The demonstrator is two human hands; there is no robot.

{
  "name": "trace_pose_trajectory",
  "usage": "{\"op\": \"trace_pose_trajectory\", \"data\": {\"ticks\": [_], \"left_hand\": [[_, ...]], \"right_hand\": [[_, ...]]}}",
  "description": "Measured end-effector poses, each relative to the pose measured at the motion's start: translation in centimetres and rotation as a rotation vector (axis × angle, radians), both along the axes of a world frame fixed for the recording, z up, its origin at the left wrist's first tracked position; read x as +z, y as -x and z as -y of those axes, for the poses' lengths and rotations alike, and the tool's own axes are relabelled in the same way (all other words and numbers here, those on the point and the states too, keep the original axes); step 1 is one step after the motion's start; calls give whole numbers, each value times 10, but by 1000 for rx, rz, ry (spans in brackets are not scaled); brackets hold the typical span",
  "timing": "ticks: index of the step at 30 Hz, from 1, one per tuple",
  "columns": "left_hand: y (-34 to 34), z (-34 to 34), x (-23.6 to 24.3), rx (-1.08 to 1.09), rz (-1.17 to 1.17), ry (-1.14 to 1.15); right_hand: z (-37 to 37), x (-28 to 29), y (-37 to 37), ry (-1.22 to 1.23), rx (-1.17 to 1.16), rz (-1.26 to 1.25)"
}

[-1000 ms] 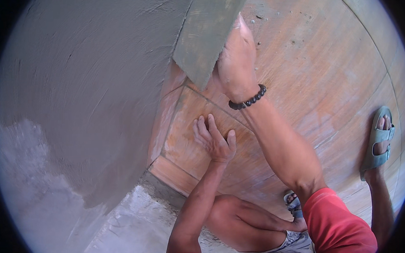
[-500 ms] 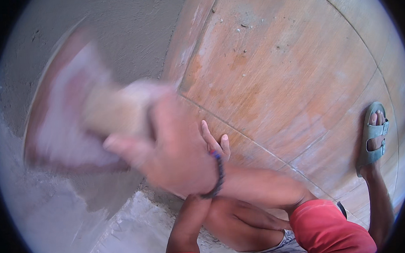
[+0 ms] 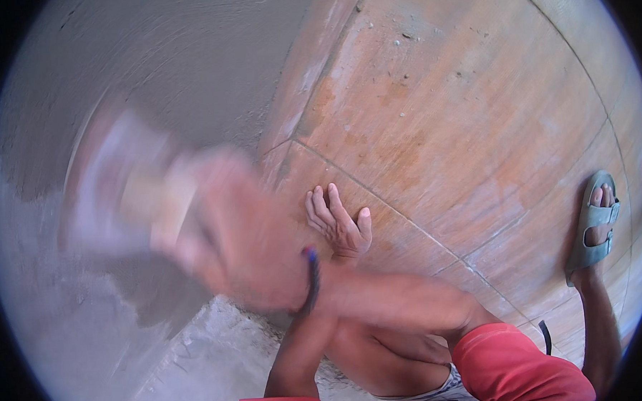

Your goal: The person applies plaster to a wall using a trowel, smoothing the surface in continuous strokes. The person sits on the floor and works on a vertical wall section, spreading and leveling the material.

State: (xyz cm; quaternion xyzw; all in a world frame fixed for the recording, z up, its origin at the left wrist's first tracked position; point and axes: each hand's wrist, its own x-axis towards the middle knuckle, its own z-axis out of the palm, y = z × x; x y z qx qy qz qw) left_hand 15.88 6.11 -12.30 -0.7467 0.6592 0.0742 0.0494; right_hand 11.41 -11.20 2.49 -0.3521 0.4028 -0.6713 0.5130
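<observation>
My right hand [image 3: 240,225], blurred by motion and wearing a beaded bracelet, grips the pale handle of a broad, flat trowel [image 3: 105,185] over wet grey plaster [image 3: 143,58] at the left. The trowel's face shows blurred pink and whitish. My left hand [image 3: 340,221] rests on a brownish tile [image 3: 405,161] beside the plastered surface, fingers apart and holding nothing. My right forearm crosses over my left arm below it.
A tile strip [image 3: 308,65] borders the plaster, with small grit [image 3: 396,43] on the tiles nearby. Rough pale concrete [image 3: 199,356] lies at lower left. My bent leg [image 3: 385,362] is below my arms; my sandalled foot [image 3: 594,231] stands at right.
My right hand and trowel have swung from upper middle down and left over the plaster, then shifted slightly since half a second ago. My left hand stays on the tile.
</observation>
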Motion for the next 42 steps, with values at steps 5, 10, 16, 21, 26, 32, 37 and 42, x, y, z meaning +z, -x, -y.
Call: {"op": "trace_pose_trajectory", "data": {"ticks": [5, 10, 16, 21, 26, 32, 37, 42], "left_hand": [[6, 8, 2, 65, -79, -80], [-6, -7, -17, 88, -178, -38], [-10, -9, -19, -8, -126, 111], [-8, -6, -17, -8, -119, 123], [-8, -5, -20, 60, -261, 59], [-18, -34, -18, 137, -154, -142], [-7, -6, -14, -40, -64, 120], [-8, -7, -12, 1, -75, 47]], "right_hand": [[-40, -35, 43, -255, 279, 413], [-38, -116, 49, -453, 188, 1040], [-25, -134, 30, -394, 230, 985], [-9, -131, 26, -366, 270, 978], [-9, -129, 18, -337, 263, 945], [-3, -82, 1, -501, 220, 493], [-26, 14, -40, -254, -13, 119], [-59, 16, -22, 17, 200, 167]]}}
